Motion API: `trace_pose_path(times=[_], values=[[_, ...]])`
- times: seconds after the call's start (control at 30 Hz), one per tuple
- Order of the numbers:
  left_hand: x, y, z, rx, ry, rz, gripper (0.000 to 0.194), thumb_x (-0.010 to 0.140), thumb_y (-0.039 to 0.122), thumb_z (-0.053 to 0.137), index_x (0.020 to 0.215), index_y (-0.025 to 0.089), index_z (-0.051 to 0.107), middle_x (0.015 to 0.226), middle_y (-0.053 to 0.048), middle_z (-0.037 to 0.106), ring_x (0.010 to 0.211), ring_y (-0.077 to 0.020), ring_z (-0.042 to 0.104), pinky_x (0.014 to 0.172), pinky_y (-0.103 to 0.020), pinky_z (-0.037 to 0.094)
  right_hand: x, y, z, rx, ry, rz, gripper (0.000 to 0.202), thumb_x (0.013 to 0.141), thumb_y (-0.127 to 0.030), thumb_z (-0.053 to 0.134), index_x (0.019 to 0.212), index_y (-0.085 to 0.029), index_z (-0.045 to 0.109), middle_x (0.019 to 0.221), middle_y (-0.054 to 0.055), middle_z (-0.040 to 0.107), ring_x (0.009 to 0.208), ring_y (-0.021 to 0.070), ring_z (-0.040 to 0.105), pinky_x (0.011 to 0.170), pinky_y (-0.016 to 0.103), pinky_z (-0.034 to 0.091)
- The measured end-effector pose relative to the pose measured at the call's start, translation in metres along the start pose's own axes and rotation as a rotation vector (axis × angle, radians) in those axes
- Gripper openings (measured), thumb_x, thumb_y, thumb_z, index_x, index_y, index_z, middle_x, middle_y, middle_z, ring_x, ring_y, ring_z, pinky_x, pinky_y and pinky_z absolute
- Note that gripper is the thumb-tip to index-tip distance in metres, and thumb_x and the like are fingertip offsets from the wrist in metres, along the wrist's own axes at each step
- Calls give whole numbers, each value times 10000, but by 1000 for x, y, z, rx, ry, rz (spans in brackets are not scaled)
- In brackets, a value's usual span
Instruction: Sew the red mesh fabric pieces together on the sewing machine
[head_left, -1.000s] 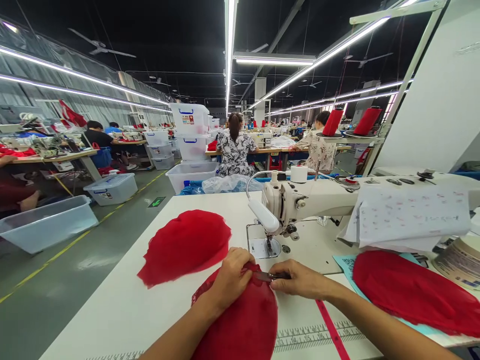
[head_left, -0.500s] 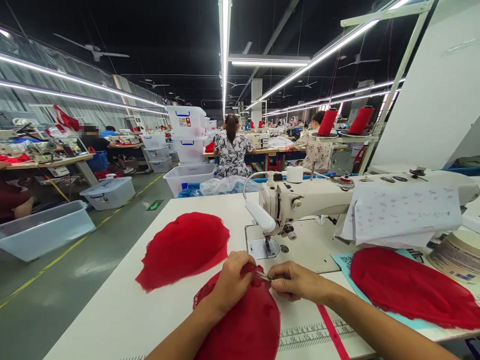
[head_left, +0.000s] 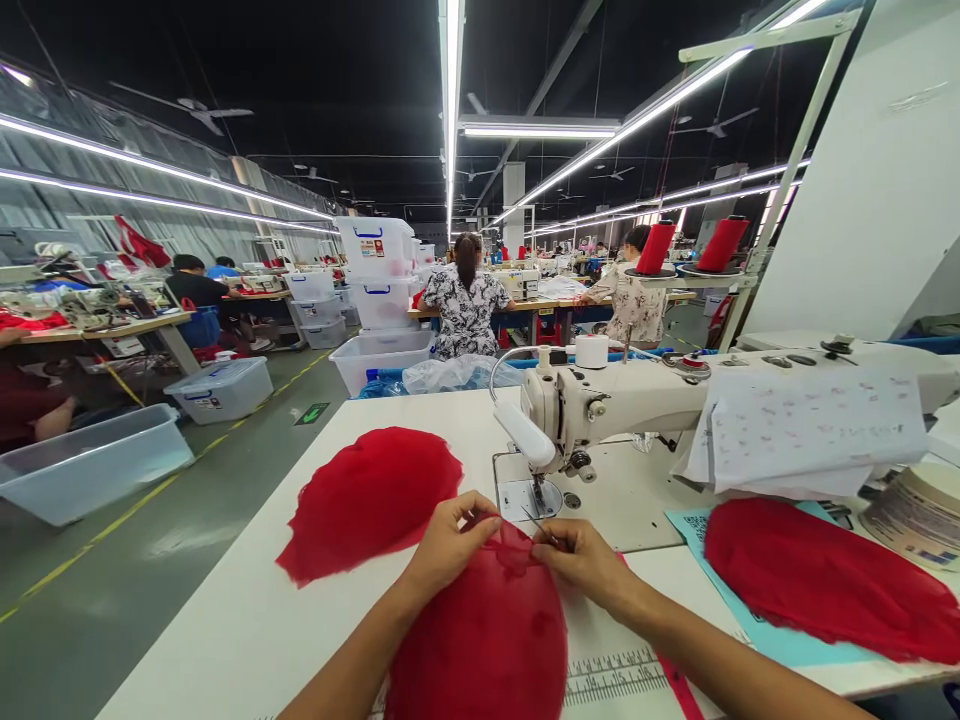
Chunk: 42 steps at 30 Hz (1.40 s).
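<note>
A sheer red fabric piece (head_left: 480, 640) lies across the near part of the white table, its top edge lifted between both hands. My left hand (head_left: 452, 540) pinches that edge between thumb and fingers. My right hand (head_left: 577, 560) is closed around small metal snips (head_left: 541, 524), whose tips point up and left; its thumb and finger also touch the fabric's upper right edge. Just beyond the hands is the sewing machine's needle area (head_left: 538, 492). Another red piece (head_left: 375, 500) lies flat to the left.
The sewing machine (head_left: 622, 395) spans the right side, with a paper sheet (head_left: 814, 430) over its arm. Red fabric (head_left: 825, 580) lies on a blue sheet at right. A printed ruler (head_left: 615, 675) runs along the near edge. People sit at machines beyond, near plastic bins (head_left: 382, 305).
My left hand has moved slightly left and up, drawing the fabric edge up. The snips have turned from pointing left across the fabric to pointing up, away from it.
</note>
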<state>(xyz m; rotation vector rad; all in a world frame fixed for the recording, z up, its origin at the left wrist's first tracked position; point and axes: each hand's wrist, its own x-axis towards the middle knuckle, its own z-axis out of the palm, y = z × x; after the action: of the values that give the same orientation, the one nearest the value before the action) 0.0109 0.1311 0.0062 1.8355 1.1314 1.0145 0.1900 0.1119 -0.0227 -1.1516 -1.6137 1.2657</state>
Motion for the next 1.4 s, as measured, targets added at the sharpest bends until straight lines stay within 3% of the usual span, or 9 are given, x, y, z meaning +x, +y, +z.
trace_pose_path(times=[0.1,0.23,0.43,0.5,0.67,0.77,0.93,1.23,1.4], values=[[3,-1,-8,28,32,7,158,688,313,546,607,178,561,601,13,541,603,-136,469,619,-257,389,-2,1,-5,27,-8,41,259,654,-383,562,544,-166,473,529,-51,349,527,83,291,497,219,249],[2,-2,-6,32,36,27,148,699,309,529,628,184,564,647,4,575,651,-152,503,656,-269,401,-5,2,-6,52,-12,65,275,635,-396,564,532,-174,439,526,-55,317,525,83,270,489,221,230],[-1,-3,2,141,23,-45,242,732,364,510,846,185,625,812,-36,642,794,-200,561,750,-307,410,-5,1,-3,24,-13,37,250,649,-366,528,526,-175,423,525,-56,317,524,83,266,510,227,249],[-1,-6,4,168,5,-93,266,731,399,510,817,183,639,779,-39,640,767,-207,549,726,-314,406,-5,-1,-3,-5,-16,12,229,656,-353,515,535,-172,441,530,-53,333,535,88,278,527,232,260],[-2,-7,11,96,-36,-108,308,710,435,532,540,181,567,535,13,528,554,-152,460,547,-258,372,-7,-2,-5,-42,-19,-28,237,689,-350,517,547,-173,446,549,-45,363,562,100,320,548,234,280],[-3,-5,15,-14,-17,-86,300,725,434,516,579,174,545,554,22,514,541,-130,456,504,-226,367,-7,0,-6,-51,-22,-26,244,694,-352,513,546,-176,430,554,-46,354,562,100,316,545,233,276],[-1,-5,17,-142,114,-63,316,775,466,455,646,179,476,567,44,458,516,-99,426,494,-202,368,-8,7,-9,-87,-22,19,242,674,-367,512,546,-180,425,545,-49,324,547,98,289,516,230,246],[-3,-2,18,-142,213,-22,261,778,412,487,652,184,490,558,55,418,501,-93,369,474,-200,312,-10,14,-14,-96,-42,11,215,677,-341,496,555,-179,425,534,-51,319,540,94,287,506,229,236],[-3,-1,19,-132,208,-8,265,782,416,483,644,190,481,515,68,379,457,-88,339,439,-198,289,-9,14,-17,-83,41,-7,201,700,-353,513,622,-168,509,574,-38,386,575,107,340,539,234,280]])
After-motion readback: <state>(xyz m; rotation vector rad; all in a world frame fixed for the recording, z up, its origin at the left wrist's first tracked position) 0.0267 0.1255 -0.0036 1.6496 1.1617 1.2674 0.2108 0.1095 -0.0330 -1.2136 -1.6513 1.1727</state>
